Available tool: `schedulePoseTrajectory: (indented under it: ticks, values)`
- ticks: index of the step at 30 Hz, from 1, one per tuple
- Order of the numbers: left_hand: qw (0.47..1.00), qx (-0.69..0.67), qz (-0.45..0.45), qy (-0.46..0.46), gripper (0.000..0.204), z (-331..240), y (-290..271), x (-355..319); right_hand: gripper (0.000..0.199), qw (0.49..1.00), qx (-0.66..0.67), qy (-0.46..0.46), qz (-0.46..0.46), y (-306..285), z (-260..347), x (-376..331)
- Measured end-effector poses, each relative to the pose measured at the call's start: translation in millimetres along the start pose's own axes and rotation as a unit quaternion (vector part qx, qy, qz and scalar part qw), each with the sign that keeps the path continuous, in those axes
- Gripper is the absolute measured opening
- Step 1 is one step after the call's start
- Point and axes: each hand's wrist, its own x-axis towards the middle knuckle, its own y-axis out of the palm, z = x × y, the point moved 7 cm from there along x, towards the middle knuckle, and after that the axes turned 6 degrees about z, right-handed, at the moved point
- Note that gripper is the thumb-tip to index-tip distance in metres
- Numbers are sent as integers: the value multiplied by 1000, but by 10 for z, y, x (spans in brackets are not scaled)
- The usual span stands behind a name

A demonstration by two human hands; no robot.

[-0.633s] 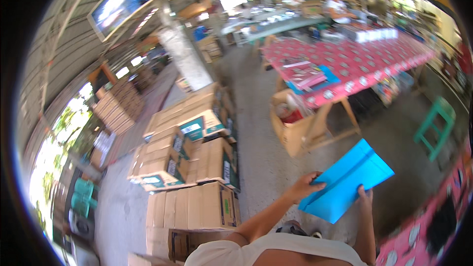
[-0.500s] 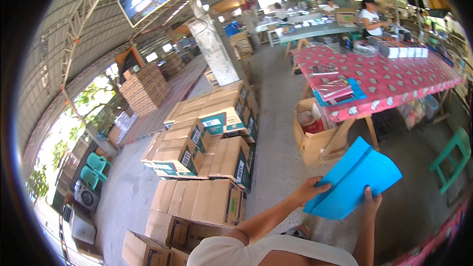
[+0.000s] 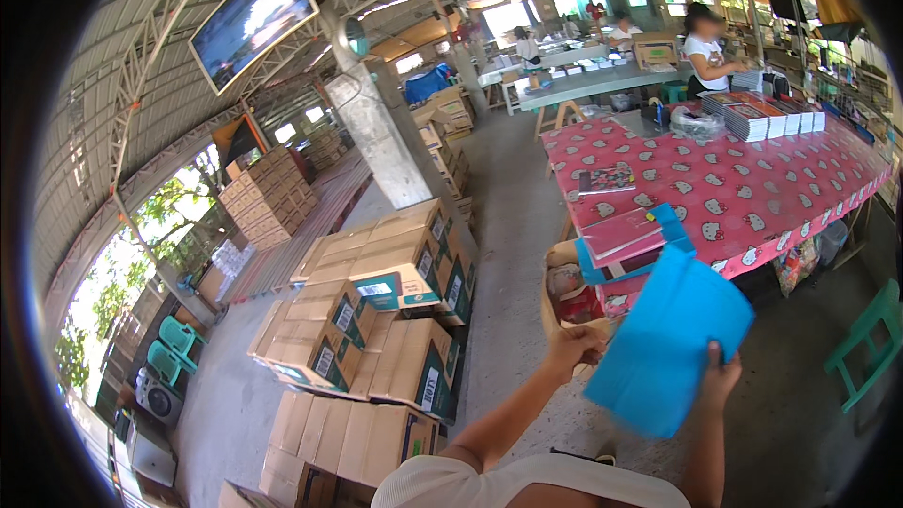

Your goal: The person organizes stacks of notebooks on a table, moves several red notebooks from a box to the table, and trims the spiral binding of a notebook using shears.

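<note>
Far left, open side of the shed: green chairs (image 3: 179, 343) by the wall, trees beyond. A screen (image 3: 252, 17) hangs from the metal roof.

Centre-left: stacked cartons (image 3: 376, 320) on the concrete floor (image 3: 508, 226), brown corrugated board with teal printed ends, square-edged, mostly sealed. A rough concrete pillar (image 3: 376, 132) stands behind them.

Centre: left hand (image 3: 576, 346) closed on the left edge of a blue sheet (image 3: 668, 348), fingers curled over it. The sheet is held in the air in front of the person, above the floor, just off the table's near-left corner. It looks thin, matte and flexible, like a folded non-woven bag or cover; flat, roughly four-sided, tilted with its upper corner toward the table.

Right hand (image 3: 720, 381) grips the sheet's lower right edge, thumb showing on the front, fingers hidden behind.

Judgement: to handle it well, keep both grips out at opposite edges so the soft sheet stays taut and does not fold over, and keep it clear of the table edge.

Behind the sheet: an open carton (image 3: 564, 296) under the table's near-left corner, holding pinkish goods.

Right: long table (image 3: 752, 188) under a glossy red patterned cloth; flat books (image 3: 621, 230) at its near-left edge, stacked books (image 3: 762, 118) at the far edge. A person (image 3: 705, 52) stands beyond it. Green chair (image 3: 870, 343) at far right.
</note>
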Motion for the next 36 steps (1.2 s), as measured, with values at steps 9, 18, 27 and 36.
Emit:
schedulePoseTrajectory:
  ticks: [9,18,27,36]
  values:
    - [997,-64,-36,-6,19,-25,-232,1507,31,977,-157,86,-118,-1333,-658,744]
    - [971,161,-162,71,57,-291,-761,2864,37,986,-148,73,9,-636,-1249,3179]
    - [907,333,-255,-28,57,-180,-760,3031,48,906,-394,89,124,-39,-1580,4740]
    - [939,167,-256,-158,54,125,-1412,3275,79,794,-607,-2,44,974,-1097,4738]
